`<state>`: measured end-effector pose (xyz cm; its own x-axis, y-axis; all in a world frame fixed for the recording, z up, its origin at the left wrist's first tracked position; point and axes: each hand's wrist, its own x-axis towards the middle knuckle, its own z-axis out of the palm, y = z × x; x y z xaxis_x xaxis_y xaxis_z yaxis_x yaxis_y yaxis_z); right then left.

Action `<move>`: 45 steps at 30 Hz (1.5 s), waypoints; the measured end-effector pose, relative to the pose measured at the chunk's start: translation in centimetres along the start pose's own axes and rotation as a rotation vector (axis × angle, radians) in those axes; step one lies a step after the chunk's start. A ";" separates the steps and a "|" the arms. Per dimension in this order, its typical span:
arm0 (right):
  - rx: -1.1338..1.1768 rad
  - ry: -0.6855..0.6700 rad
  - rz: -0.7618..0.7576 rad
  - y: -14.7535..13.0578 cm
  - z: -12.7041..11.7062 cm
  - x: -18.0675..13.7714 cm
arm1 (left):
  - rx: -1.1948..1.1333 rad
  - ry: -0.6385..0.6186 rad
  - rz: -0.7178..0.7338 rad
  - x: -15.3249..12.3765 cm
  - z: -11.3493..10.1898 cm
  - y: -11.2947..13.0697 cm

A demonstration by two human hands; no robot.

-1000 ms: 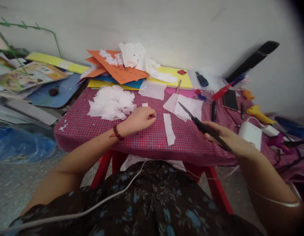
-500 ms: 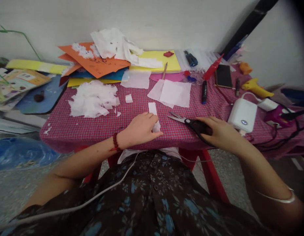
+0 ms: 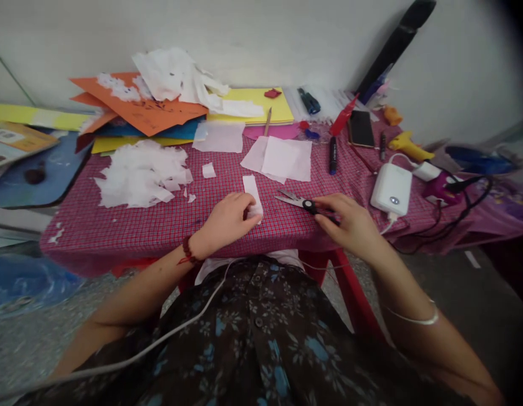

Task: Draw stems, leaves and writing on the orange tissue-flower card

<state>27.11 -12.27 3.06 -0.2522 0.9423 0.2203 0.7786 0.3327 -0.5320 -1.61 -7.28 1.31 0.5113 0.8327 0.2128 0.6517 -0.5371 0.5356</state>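
Observation:
A narrow white paper strip (image 3: pixel 250 185) lies on the checked cloth. My left hand (image 3: pixel 227 220) is closed at its near end, thumb and curled fingers on the paper. To the right, my right hand (image 3: pixel 349 221) grips the dark handles of a pair of scissors (image 3: pixel 299 202). Their blades are slightly parted and point left towards the strip, apart from it. Most of the handles are hidden under my fingers. A small square paper piece (image 3: pixel 209 170) and a heap of cut white paper (image 3: pixel 138 173) lie left of the strip. Thin white sheets (image 3: pixel 286 159) overlap beyond it.
A pencil (image 3: pixel 268 121), a marker (image 3: pixel 333 155) and a stapler (image 3: pixel 308 101) lie towards the back. Orange sheets (image 3: pixel 159 117) are stacked at back left. A white power bank (image 3: pixel 392 190) with cables stands at right. The cloth-covered table's front edge (image 3: pixel 282 243) is close to my body.
My view has shifted, so the table appears further left. My right hand has moved forward along the scissors' handles and covers more of them. My left hand stays at the paper strip.

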 end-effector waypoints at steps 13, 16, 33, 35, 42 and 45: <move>0.710 -0.139 0.201 -4.5 6.6 3.3 | -0.909 0.123 -0.366 1.2 0.1 0.0; 0.778 -0.200 0.209 -5.3 6.9 3.7 | -1.000 0.100 -0.398 0.7 0.1 0.3; 0.898 -0.317 0.313 -6.5 6.8 5.0 | -0.877 0.086 -0.288 -0.1 0.8 0.2; 0.876 -0.315 0.330 -6.6 6.8 5.1 | -0.862 0.090 -0.293 -0.1 0.8 0.2; 0.919 -0.282 0.298 -6.3 7.5 5.3 | -0.649 0.309 -0.183 -0.9 1.0 0.6; 0.979 -0.264 0.237 -6.2 7.7 5.4 | -0.527 0.257 -0.123 -1.6 0.8 1.3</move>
<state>16.51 -8.99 1.25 -0.3629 0.9265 -0.0998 0.0475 -0.0885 -0.9949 -1.10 -9.40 0.99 0.2549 0.9257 0.2795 0.2977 -0.3501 0.8881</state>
